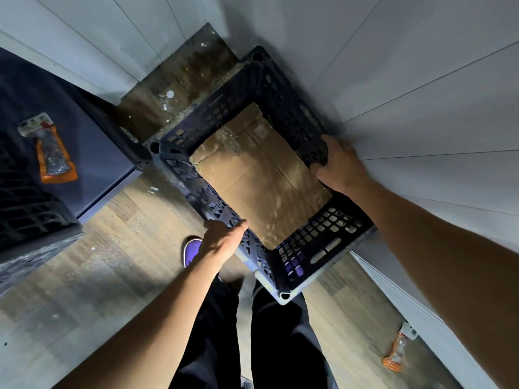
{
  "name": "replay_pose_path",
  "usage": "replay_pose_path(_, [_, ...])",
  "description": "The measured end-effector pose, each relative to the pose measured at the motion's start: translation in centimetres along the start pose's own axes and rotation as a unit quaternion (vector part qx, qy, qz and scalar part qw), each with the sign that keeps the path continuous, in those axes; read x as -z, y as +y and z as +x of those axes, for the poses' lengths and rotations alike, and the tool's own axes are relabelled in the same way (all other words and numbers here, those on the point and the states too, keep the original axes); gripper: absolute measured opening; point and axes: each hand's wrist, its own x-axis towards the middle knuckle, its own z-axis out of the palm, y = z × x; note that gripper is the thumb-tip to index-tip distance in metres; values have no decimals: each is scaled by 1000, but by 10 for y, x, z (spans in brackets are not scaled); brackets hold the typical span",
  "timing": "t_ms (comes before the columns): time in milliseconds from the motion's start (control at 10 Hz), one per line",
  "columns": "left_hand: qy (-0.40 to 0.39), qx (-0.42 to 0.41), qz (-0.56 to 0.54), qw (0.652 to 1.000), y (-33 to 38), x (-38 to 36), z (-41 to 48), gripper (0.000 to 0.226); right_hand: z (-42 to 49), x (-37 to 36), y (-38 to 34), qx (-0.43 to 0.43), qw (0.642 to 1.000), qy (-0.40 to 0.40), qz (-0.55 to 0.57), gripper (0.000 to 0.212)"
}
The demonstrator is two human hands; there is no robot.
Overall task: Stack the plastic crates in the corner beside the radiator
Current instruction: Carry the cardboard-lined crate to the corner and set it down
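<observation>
A dark blue perforated plastic crate with brown cardboard lying in its bottom is held slightly askew in the corner of the white walls. My left hand grips its near-left rim. On the far-right rim, close to the wall, is my right hand. Under it a second dark crate shows only its corner posts and a dusty rim. I cannot tell whether the upper crate rests fully on it. The white ribbed radiator runs along the right wall.
At the left stands a dark cabinet with an orange-and-white packet on top, and another dark crate in front of it. An orange tube lies on the wooden floor by the radiator. My purple shoe is beside the crate.
</observation>
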Motion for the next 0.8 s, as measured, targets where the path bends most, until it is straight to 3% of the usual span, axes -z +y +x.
replay_pose_path(100, [-47, 0, -51, 998, 5, -8, 3, 62, -2, 1, 3, 5, 999, -20, -29, 83])
replay_pose_path(300, [4, 4, -31, 1000, 5, -14, -8, 51, -20, -4, -1, -13, 996, -37, -78, 82])
replay_pose_path(400, [124, -40, 33, 991, -2, -11, -10, 62, -41, -7, -7, -17, 997, -44, -69, 77])
replay_pose_path(500, [175, -99, 105, 974, 6, 2, -31, 68, -62, -8, -15, -16, 997, -51, -50, 72])
replay_pose_path(800, [126, -250, 198, 939, 22, 35, -87, 69, -137, -10, -38, -74, 994, -79, 5, 68])
